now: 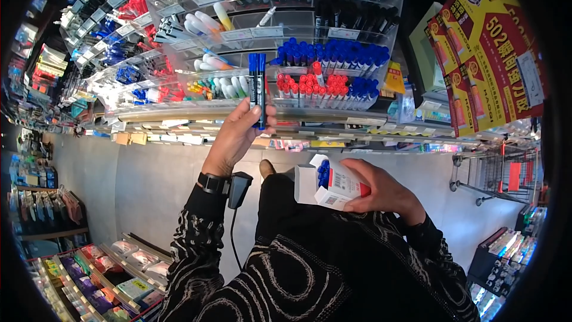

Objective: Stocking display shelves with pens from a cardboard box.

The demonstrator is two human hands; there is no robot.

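Two blue-capped black markers (257, 80) stand side by side, caps up, between the thumb and fingers of my left hand (245, 127). Behind them rises a clear tiered display rack (308, 71) of pens. My right hand (388, 188) grips a white and red cardboard box (342, 184) in front of my body. Its end flaps are open toward the left, and blue marker caps (323, 173) show inside. On the rack, to the right of my left hand, are red-capped markers (310, 86) and blue-capped markers (333, 52) in rows.
Red and yellow glue packaging (487, 53) hangs at the right of the rack. A wire shopping cart (505, 172) stands on the right. Stocked shelving (107, 273) is at the lower left. A black device with a cable (240, 190) is by my left wrist.
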